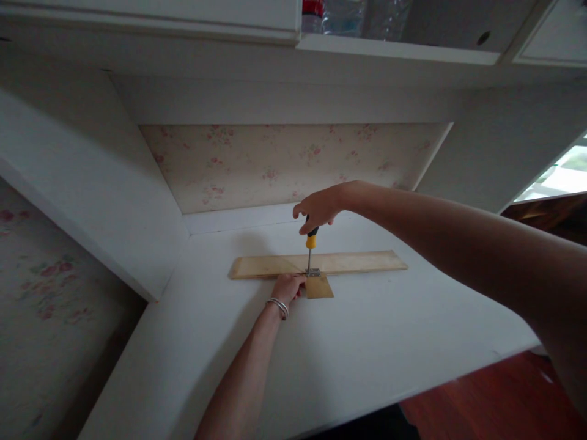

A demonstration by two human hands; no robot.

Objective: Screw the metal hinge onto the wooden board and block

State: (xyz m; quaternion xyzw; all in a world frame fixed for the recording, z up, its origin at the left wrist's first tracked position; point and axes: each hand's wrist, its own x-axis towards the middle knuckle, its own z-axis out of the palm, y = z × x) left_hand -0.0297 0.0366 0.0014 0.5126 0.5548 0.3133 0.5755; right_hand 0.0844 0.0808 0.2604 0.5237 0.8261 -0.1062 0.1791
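Observation:
My right hand [321, 209] is closed around the black and yellow handle of a screwdriver [311, 242], held upright. Its shaft points down, and the tip meets a small metal hinge [312, 272]. That hinge lies where a long pale wooden board [362, 263] joins a short wooden piece [320, 287], which sticks out toward me. My left hand [288, 288], with bracelets at the wrist, is closed at the board's near edge, just left of the hinge. What its fingers pinch is partly hidden; they touch the wood beside the short piece.
The boards lie on a white desktop [389, 330] between white side panels [114, 183]. Above hangs a white cabinet with an open shelf [398, 50] holding clear plastic bottles [343, 18]. Floral wallpaper [270, 165] covers the back. Reddish flooring [495, 397] shows beyond the front edge.

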